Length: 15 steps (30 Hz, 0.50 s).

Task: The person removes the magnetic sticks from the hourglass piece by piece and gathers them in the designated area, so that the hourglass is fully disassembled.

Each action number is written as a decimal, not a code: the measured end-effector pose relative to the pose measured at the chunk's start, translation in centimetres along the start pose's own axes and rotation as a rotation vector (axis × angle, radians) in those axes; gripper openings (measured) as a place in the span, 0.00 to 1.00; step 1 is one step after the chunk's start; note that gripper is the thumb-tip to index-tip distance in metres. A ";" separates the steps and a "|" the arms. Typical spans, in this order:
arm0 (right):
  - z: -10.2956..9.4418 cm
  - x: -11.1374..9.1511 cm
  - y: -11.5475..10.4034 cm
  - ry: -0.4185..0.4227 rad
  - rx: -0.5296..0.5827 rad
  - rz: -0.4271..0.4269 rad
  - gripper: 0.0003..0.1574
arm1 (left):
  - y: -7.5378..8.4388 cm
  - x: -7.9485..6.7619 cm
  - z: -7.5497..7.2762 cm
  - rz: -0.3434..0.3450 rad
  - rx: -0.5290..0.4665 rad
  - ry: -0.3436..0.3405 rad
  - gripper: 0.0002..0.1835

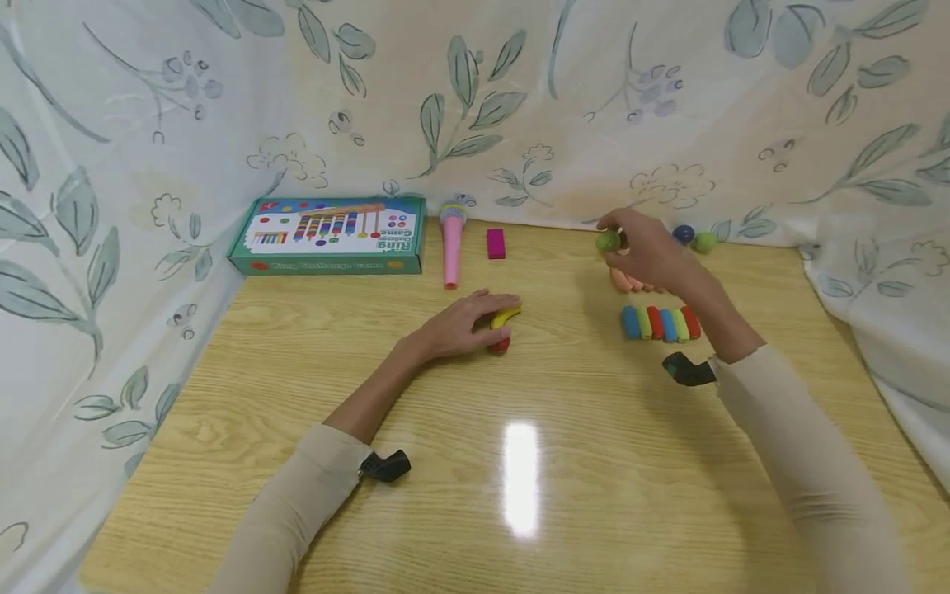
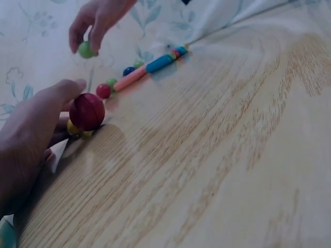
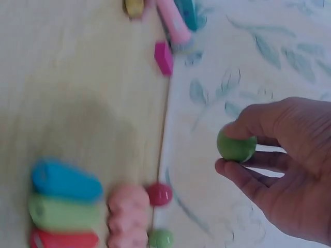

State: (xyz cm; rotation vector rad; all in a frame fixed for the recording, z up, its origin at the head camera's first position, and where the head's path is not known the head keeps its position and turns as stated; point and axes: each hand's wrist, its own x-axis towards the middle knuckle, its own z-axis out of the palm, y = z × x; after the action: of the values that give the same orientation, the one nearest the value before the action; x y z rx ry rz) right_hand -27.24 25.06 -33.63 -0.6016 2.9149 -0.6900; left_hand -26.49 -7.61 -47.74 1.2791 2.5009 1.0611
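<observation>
My right hand (image 1: 656,252) pinches a small green ball (image 3: 235,147) between thumb and fingers. It holds the ball raised near the table's back edge, above a row of salmon-pink pieces (image 3: 128,217). My left hand (image 1: 463,326) rests at the middle of the table, with thumb and fingers round a yellow toy banana (image 1: 506,316) and a red ball-like piece (image 2: 87,111). In the left wrist view the thumb lies against the red piece, and the fingers pass behind the yellow one, partly hidden.
Blue, green and red rolls (image 1: 660,324) lie side by side at the right. Behind are a dark blue ball (image 1: 683,234), another green ball (image 1: 705,242) and a red ball (image 3: 159,194). A game box (image 1: 326,238), pink toy microphone (image 1: 452,247) and magenta block (image 1: 496,244) line the back.
</observation>
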 end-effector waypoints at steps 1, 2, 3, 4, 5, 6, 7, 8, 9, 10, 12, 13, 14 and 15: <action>-0.6 0.0 0.3 0.015 -0.010 0.023 0.29 | 0.0 0.0 0.0 -0.010 0.002 0.003 0.31; -1.1 0.1 0.7 0.026 -0.031 0.039 0.28 | 0.1 0.0 0.0 -0.021 0.002 0.006 0.31; -1.5 0.2 1.2 0.033 -0.058 0.050 0.27 | 0.1 0.0 0.1 -0.030 0.003 0.010 0.31; -2.0 0.4 1.7 0.038 -0.085 0.055 0.26 | 0.1 0.0 0.1 -0.032 0.003 0.014 0.31; -2.3 0.6 2.1 0.043 -0.105 0.064 0.25 | 0.1 0.0 0.1 -0.035 0.004 0.019 0.31; -2.6 0.9 2.6 0.045 -0.121 0.075 0.25 | 0.1 0.0 0.1 -0.037 0.006 0.023 0.32; -2.9 1.2 3.1 0.039 -0.117 0.093 0.25 | 0.1 0.1 0.0 -0.039 0.009 0.026 0.32; -3.1 1.5 3.6 0.027 -0.113 0.108 0.26 | 0.1 0.1 0.0 -0.037 0.010 0.028 0.32; -3.3 1.9 4.1 0.014 -0.111 0.122 0.26 | 0.1 0.1 0.0 -0.033 0.012 0.029 0.31; -3.3 2.3 4.6 0.004 -0.116 0.134 0.27 | 0.1 0.1 0.0 -0.028 0.012 0.028 0.31; -3.2 3.1 5.6 -0.023 -0.104 0.162 0.28 | 0.1 0.1 0.0 -0.021 0.013 0.026 0.30; -3.0 3.4 6.1 -0.034 -0.097 0.173 0.28 | 0.1 0.0 0.0 -0.015 0.014 0.026 0.29; -2.8 3.8 6.6 -0.038 -0.107 0.176 0.27 | 0.1 0.1 0.1 -0.010 0.013 0.026 0.29; -2.6 4.1 7.1 -0.040 -0.123 0.175 0.27 | 0.1 0.1 0.2 -0.005 0.013 0.027 0.28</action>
State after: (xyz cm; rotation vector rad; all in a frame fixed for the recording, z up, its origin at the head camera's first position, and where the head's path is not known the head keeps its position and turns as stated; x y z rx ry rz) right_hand -33.91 30.32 -34.47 -0.3601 2.9425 -0.4752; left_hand -26.41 -7.44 -47.78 1.2700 2.5334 1.0695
